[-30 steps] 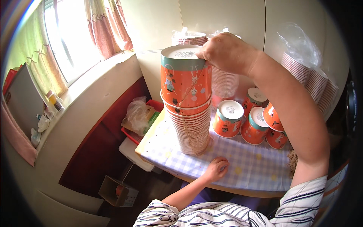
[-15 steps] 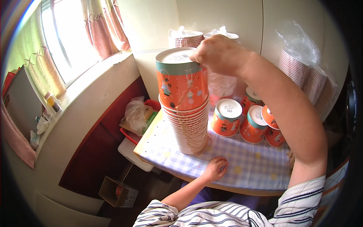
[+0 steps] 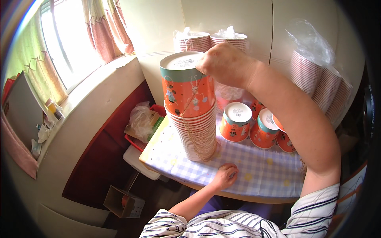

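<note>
The right hand [image 3: 226, 63] sits at the top rim of a tall stack of orange paper cups [image 3: 191, 107], fingers curled shut; what they pinch is hidden behind the knuckles, though a thin string [image 3: 190, 119] runs down the side of the stack from about that spot. Where the string ends near the base is hard to make out. The stack stands upside down on the surface [image 3: 254, 170], which wears a smooth checked cloth in pale blue and white with yellow dots. The top cup shows a teal band and a flat white bottom; below it only thin ribbed rims show, tightly nested.

The left hand [image 3: 225, 176] rests near the front edge of the surface, just beside the foot of the stack, fingers loosely curled, holding nothing that can be seen.

Behind the right forearm lie short stacks of orange cups [image 3: 254, 127], partly covered by the arm. Striped cup stacks in clear plastic [image 3: 317, 75] lean against the wall, their lower ends cut off from sight. A crumpled plastic bag [image 3: 141, 121] sits in a red tray left of the surface.
</note>
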The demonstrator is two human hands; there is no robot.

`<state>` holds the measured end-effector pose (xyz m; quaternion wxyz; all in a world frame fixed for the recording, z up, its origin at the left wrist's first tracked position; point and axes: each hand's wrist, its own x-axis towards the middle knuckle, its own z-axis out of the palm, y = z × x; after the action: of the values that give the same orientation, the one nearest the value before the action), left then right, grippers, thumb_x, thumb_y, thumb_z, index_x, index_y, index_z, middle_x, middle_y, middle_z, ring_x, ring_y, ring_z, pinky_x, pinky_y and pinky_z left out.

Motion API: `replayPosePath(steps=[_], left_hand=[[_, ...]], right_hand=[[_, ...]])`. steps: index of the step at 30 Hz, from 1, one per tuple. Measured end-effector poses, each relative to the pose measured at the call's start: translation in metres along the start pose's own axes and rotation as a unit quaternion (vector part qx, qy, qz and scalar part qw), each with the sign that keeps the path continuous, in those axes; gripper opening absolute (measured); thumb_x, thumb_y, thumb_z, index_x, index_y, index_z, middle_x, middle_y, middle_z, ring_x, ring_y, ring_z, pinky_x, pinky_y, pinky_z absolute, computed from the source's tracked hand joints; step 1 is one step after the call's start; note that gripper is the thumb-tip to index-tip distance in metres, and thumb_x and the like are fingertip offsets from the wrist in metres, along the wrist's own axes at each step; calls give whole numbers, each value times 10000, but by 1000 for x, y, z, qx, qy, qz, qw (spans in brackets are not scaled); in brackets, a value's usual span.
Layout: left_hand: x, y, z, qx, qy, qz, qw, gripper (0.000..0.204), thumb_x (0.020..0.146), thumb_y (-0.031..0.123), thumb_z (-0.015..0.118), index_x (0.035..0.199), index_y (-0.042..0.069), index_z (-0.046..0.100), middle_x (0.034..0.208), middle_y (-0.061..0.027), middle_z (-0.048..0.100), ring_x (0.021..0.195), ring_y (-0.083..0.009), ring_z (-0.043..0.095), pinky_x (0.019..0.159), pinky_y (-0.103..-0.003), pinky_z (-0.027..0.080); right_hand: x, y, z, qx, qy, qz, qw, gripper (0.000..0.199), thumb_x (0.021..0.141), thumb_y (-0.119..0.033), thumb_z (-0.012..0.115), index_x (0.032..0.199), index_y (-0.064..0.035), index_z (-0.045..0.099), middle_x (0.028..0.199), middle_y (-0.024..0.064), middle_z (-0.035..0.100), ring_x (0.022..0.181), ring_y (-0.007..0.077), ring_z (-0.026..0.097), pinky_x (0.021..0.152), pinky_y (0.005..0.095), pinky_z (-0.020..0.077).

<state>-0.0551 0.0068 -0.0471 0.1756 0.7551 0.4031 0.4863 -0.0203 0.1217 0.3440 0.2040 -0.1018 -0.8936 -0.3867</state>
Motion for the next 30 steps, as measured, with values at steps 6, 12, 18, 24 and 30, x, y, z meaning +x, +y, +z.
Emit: replayPosePath(steps=[6, 12, 18, 24, 30], left_hand=[[-2, -2, 0, 17, -6, 8, 1000, 197, 692, 45, 637, 889, 52, 625, 975, -116, 599, 924, -306, 561, 799, -377, 468], [-1, 2, 0, 5, -7, -3, 1000, 179, 696, 41, 638, 875, 51, 630, 972, -116, 604, 933, -303, 562, 809, -373, 466], [-1, -5, 8, -17, 2, 8, 1000, 170, 700, 41, 640, 869, 55, 635, 958, -117, 609, 910, -307, 576, 795, -377, 474], [0, -3, 1, 22, 4, 12, 1000, 161, 695, 42, 647, 855, 65, 640, 933, -104, 617, 892, -297, 581, 780, -382, 475], [1, 0, 1, 19, 3, 18, 1000, 146, 681, 39, 645, 824, 63, 625, 887, -100, 621, 866, -305, 581, 761, -393, 469]], right_hand=[[-5, -4, 2, 16, 6, 18, 1000, 117, 716, -50, 574, 674, -82, 678, 734, 104, 668, 738, 230, 674, 659, 339, 556], [-23, -16, 6, -50, 47, 60, 996, 219, 764, -92, 545, 951, -41, 646, 932, 125, 657, 739, 212, 666, 629, 323, 534], [-99, -50, 10, 18, 70, 196, 978, 407, 778, -60, 525, 1184, -23, 527, 1120, 122, 572, 818, 242, 619, 698, 344, 507], [-223, -88, 33, 241, -92, 394, 882, 327, 793, -192, 637, 1072, -33, 573, 1014, 125, 581, 888, 305, 596, 735, 398, 489], [-257, -128, 96, 296, -52, 468, 831, 343, 779, -262, 661, 1051, -64, 597, 1087, 98, 569, 1004, 279, 559, 826, 392, 473]])
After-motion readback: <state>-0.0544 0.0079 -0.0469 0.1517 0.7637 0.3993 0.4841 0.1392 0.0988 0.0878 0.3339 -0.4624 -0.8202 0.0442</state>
